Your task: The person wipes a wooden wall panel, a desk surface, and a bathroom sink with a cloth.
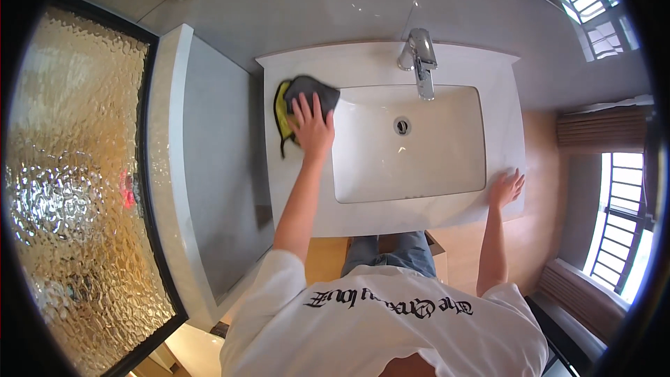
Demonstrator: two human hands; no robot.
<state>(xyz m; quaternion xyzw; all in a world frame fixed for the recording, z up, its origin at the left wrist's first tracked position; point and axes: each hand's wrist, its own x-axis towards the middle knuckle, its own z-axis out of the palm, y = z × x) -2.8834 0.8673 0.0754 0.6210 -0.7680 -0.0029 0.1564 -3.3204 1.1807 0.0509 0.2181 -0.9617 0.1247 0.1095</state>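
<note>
My left hand [312,126] presses flat, fingers spread, on a grey and yellow cloth [315,88]. The cloth lies on the white counter [363,63] at the far left corner of the rectangular white basin [419,167]. My right hand [506,187] rests open and flat on the counter's near right corner, holding nothing. A chrome faucet [421,59] stands behind the basin, its spout over the round drain [402,126].
A grey partition with a white edge [209,167] stands close against the counter's left side, and a textured amber glass panel [77,181] lies beyond it. Grey wall tiles [335,0] rise behind the faucet. Barred windows [621,223] are on the right.
</note>
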